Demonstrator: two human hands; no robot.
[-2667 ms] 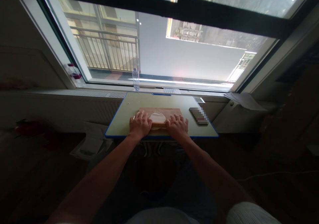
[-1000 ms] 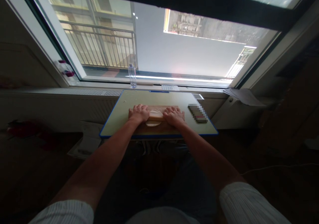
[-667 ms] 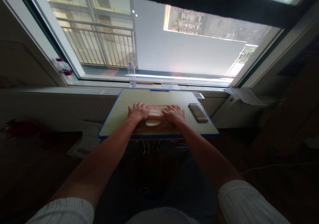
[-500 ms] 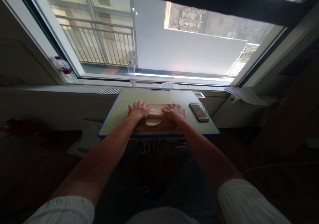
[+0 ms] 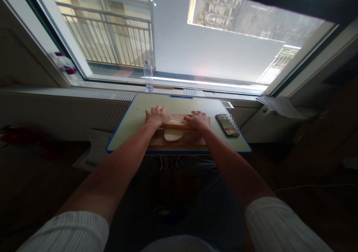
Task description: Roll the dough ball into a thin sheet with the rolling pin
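A wooden rolling pin [image 5: 176, 126] lies crosswise over a flat, pale piece of dough [image 5: 173, 134]. My left hand [image 5: 157, 115] is closed over the pin's left end, and my right hand [image 5: 198, 120] presses on its right end. Most of the dough that shows lies on my side of the pin. Beneath it is a wooden board [image 5: 190, 138], set on a small pale-green table [image 5: 131, 121] with a blue rim. The pin's two ends are hidden under my palms.
A phone [image 5: 228, 125] with a blurred screen lies at the table's right. On the windowsill stand a clear bottle [image 5: 148, 76] and, further left, a bottle with a purple cap [image 5: 65, 63]. Papers [image 5: 279, 106] rest right of the table. A radiator [image 5: 84, 114] runs behind it.
Both hands have pushed the rolling pin a little away from me over the dough, so more dough shows on my near side. The whole view has shifted slightly.
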